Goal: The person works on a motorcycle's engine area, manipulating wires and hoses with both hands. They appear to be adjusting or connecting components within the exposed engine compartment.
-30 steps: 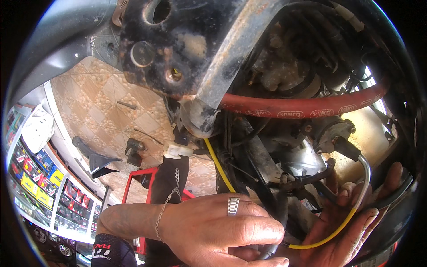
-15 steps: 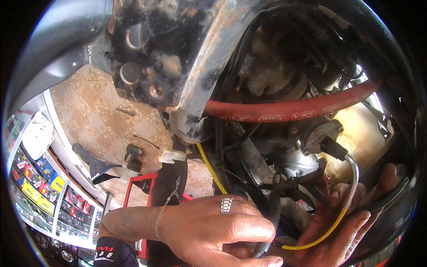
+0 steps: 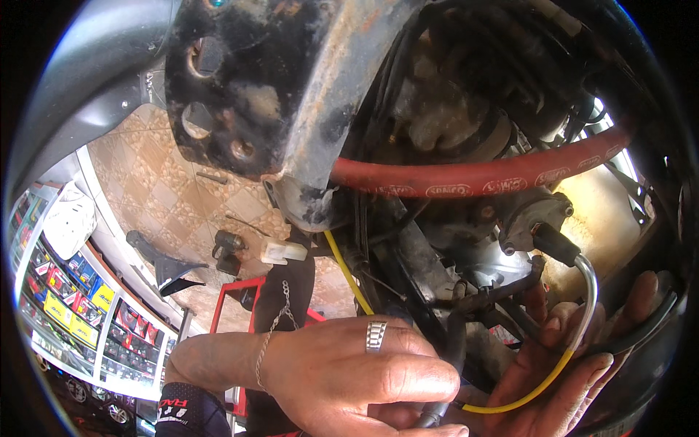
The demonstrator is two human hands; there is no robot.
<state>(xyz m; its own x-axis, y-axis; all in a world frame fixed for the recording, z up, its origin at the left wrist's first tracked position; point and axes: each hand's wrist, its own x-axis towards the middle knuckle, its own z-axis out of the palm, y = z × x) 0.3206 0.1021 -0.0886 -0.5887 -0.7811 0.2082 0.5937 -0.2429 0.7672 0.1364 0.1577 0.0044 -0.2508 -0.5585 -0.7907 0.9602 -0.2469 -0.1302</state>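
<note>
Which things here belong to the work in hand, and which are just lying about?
Seemingly in use:
black hose, in the left grip
yellow line, crossing the right grip
clear tube, meeting the yellow line

Seemingly lying about:
rod, on the floor
black panel
yellow boxes, shelved

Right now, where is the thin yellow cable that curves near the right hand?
In the head view, the thin yellow cable is at lower right, crossing in front of the right hand, below the angled black rubber boot.
</note>
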